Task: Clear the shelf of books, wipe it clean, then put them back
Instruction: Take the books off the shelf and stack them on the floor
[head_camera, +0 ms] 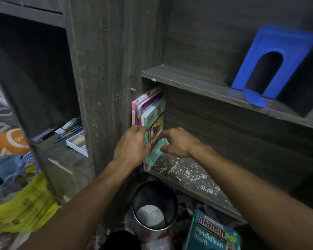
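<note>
Several thin books [153, 112] stand upright at the left end of the lower shelf [192, 175], against the side panel. The outermost one is a teal book [156, 123] with a colourful cover. My left hand [132, 145] grips the near edges of the books. My right hand [177, 142] pinches the teal book's lower right corner with curled fingers. The shelf board to the right of the books is bare and speckled with white flecks. Another teal book titled "Strategi PdP" [213, 231] lies on the floor below.
A blue metal bookend [276, 65] stands on the upper shelf [188, 82]. A metal bin [154, 210] with crumpled paper sits on the floor under my arms. At left, a desk surface holds pens [70, 128] and a white tray [78, 143]; yellow and blue bags lie lower left.
</note>
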Demonstrator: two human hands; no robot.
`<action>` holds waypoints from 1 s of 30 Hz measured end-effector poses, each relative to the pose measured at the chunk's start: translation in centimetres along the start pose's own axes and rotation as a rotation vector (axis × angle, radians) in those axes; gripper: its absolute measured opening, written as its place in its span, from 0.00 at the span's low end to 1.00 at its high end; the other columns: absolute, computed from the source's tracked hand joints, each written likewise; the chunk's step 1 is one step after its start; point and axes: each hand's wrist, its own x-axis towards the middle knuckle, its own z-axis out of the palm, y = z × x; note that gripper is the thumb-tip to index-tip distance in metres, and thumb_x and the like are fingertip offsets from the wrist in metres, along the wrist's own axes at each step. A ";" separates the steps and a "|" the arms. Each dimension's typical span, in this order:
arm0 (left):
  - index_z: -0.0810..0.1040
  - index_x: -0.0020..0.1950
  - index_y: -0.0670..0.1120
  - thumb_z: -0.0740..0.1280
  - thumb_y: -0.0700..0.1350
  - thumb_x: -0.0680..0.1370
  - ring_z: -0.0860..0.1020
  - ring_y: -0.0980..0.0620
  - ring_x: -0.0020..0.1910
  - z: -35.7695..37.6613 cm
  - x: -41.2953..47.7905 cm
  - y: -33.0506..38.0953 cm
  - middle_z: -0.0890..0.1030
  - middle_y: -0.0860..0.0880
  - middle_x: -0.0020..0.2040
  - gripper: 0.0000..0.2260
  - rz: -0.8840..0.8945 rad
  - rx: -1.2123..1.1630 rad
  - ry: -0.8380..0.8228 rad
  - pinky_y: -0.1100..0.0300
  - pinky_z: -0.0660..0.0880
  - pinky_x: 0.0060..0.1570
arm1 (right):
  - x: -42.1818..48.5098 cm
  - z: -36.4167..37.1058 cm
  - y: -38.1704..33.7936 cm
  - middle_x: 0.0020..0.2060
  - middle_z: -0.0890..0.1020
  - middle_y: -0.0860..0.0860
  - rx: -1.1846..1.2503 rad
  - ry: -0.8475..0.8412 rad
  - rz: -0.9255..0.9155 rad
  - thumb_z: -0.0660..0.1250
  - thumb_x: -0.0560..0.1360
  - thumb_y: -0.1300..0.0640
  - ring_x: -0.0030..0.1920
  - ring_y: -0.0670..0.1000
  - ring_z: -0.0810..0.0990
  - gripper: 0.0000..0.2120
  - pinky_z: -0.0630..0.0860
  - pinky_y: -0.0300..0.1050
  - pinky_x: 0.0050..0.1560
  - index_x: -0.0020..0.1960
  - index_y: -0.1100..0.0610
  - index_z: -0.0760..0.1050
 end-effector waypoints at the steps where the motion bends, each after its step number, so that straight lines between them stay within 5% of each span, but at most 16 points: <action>1: 0.72 0.68 0.44 0.69 0.46 0.76 0.74 0.47 0.60 0.0 0.4 -0.2 0.72 0.45 0.64 0.21 0.004 -0.010 0.031 0.48 0.77 0.57 | 0.9 -0.3 -0.2 0.64 0.77 0.51 -0.006 0.012 -0.014 0.70 0.75 0.51 0.62 0.53 0.77 0.20 0.76 0.50 0.60 0.67 0.48 0.74; 7: 0.70 0.70 0.45 0.70 0.45 0.75 0.73 0.46 0.63 0.9 1.7 -1.3 0.66 0.47 0.69 0.24 -0.020 -0.086 0.130 0.49 0.74 0.60 | 4.7 -1.3 -1.1 0.68 0.74 0.52 0.002 0.101 -0.064 0.71 0.74 0.52 0.66 0.54 0.73 0.25 0.73 0.54 0.65 0.70 0.49 0.71; 17: 0.58 0.75 0.46 0.72 0.43 0.75 0.74 0.49 0.61 2.0 3.1 -1.0 0.70 0.46 0.65 0.33 -0.084 -0.272 0.234 0.52 0.76 0.58 | 7.9 -0.7 -0.5 0.69 0.74 0.48 0.033 0.259 -0.178 0.71 0.73 0.60 0.69 0.52 0.71 0.27 0.70 0.52 0.67 0.71 0.51 0.70; 30: 0.67 0.66 0.42 0.73 0.40 0.73 0.77 0.45 0.54 4.0 4.3 -0.8 0.72 0.44 0.58 0.25 -0.113 -0.283 0.299 0.50 0.77 0.52 | 9.6 -0.2 0.8 0.61 0.78 0.49 0.003 0.321 -0.259 0.68 0.71 0.65 0.63 0.54 0.73 0.23 0.72 0.55 0.63 0.64 0.52 0.73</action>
